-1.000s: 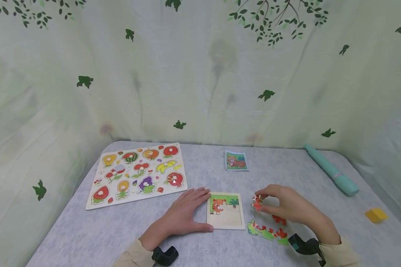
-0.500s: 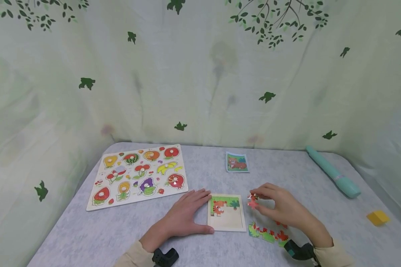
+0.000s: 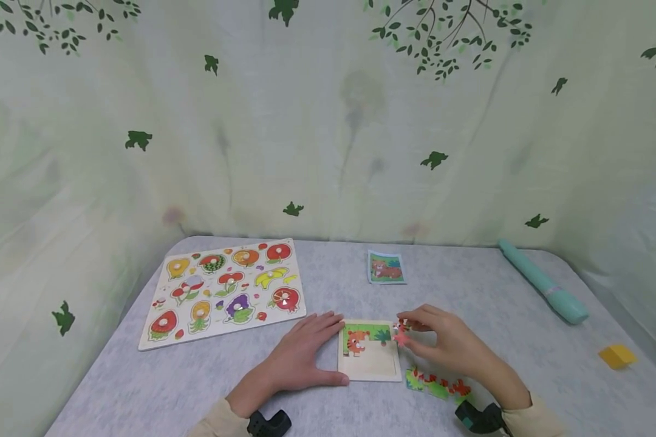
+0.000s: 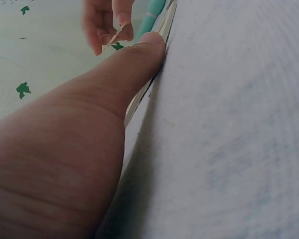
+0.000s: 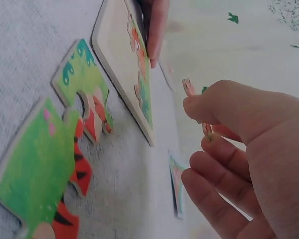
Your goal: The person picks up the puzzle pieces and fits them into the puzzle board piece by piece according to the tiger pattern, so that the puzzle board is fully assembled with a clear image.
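Observation:
A small square puzzle board lies on the table, its upper part filled with green and tiger-face pieces. My left hand rests at its left edge, fingers straight and thumb by the lower corner. Between thumb and fingertips, my right hand pinches a red and white puzzle piece at the board's right edge; the right wrist view shows this piece raised off the table. Loose green and red pieces lie right of the board, partly behind the right hand's wrist in the head view.
A large fruit peg board lies at the left. Behind the puzzle board is a small picture card. A teal rolled object and a yellow block are at the right.
My right hand has moved left with the pinched piece, from beside the loose pieces to the board's right edge. The left hand has stayed on the board's left side.

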### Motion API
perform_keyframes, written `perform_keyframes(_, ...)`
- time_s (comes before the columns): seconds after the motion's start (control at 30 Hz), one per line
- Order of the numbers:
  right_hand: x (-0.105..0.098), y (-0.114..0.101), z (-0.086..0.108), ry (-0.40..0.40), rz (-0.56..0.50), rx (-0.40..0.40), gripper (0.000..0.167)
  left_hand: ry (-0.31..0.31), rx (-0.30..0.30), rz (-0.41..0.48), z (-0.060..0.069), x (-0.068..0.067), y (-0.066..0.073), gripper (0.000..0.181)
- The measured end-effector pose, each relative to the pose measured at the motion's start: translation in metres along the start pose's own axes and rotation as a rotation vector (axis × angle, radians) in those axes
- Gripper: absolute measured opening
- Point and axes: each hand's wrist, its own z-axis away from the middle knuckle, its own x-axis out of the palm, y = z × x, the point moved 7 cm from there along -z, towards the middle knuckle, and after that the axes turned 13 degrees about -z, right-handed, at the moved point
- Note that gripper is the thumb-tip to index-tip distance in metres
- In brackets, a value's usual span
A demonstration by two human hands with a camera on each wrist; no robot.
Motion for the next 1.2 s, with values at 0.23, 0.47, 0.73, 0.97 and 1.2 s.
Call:
perform_keyframes(0.23, 0.008, -0.001, -0.003, 0.013, 0.020, 0.072, 0.029, 0.009, 0.008, -0.010, 0.000, -0.003, 0.001, 0.100)
perform_keyframes(0.47, 0.013, -0.003, -0.005, 0.016, 0.034, 0.088, 0.025, -0.003, 0.000, -0.006, 0.001, -0.003, 0.000, 0.100)
perform_keyframes(0.73, 0.020, -0.003, -0.005, 0.021, 0.013, 0.084, 0.023, -0.007, -0.003, -0.003, 0.001, -0.002, 0.001, 0.101)
perform_keyframes(0.97, 0.022, -0.006, -0.006, 0.038, 0.016, 0.056, 0.022, 0.003, 0.004, -0.010, 0.000, -0.002, 0.001, 0.100)
perform_keyframes(1.2, 0.027, -0.010, -0.007, 0.028, 0.019, 0.016, 0.021, 0.003, 0.003, -0.010, 0.000, -0.002, 0.002, 0.101)
